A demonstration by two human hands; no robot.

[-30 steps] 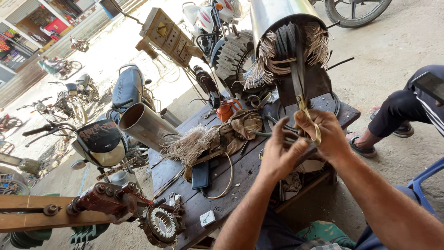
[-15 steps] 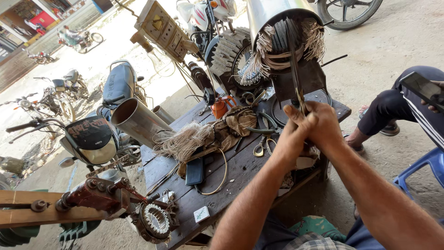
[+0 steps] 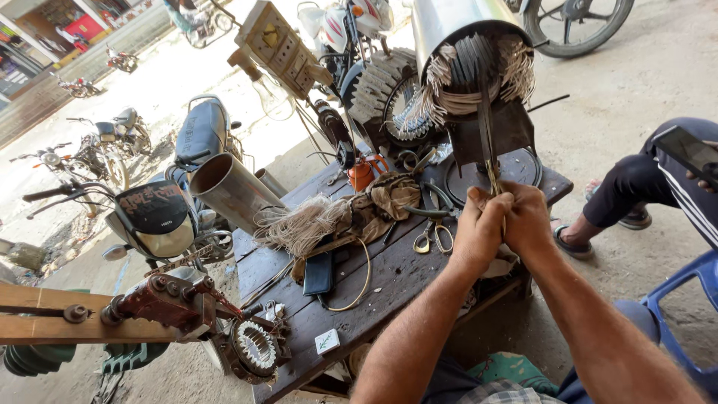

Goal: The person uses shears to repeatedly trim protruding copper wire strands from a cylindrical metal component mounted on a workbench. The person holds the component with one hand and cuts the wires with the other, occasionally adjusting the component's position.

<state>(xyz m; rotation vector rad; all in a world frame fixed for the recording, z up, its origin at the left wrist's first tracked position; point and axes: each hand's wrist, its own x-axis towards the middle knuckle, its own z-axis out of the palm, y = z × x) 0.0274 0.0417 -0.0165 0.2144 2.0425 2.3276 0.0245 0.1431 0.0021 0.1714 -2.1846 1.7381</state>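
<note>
Gripping a thin, flat strip (image 3: pixel 488 142), the left hand (image 3: pixel 479 232) and the right hand (image 3: pixel 527 221) are closed side by side, knuckles touching, above the near right part of a dark wooden table (image 3: pixel 389 284). Both fists are fully curled around the lower end of the strip, so the fingertips are hidden from the camera. The strip runs upward from the hands into the slots of a motor winding (image 3: pixel 471 67), a ring of pale tied wire bundles that sits at the mouth of a shiny metal housing (image 3: pixel 449 19) mounted upright on a dark stand (image 3: pixel 493 131). A pair of scissors (image 3: pixel 432 236) lies flat on the table just left of the left hand. Further left lies a bundle of pale wire strands (image 3: pixel 299 224), touching a crumpled brown cloth (image 3: pixel 389 198). A dark flat pouch (image 3: pixel 318 273) lies near the front edge, with a loop of thin wire (image 3: pixel 359 284) beside it. An orange oil can (image 3: pixel 363 172) stands behind the cloth. A metal tube (image 3: pixel 228 191) lies tilted at the table's far left corner. A seated person's leg (image 3: pixel 643 187) shows at the right, well apart from the hands. Motorcycles (image 3: pixel 157 209) stand beyond the table.
</note>
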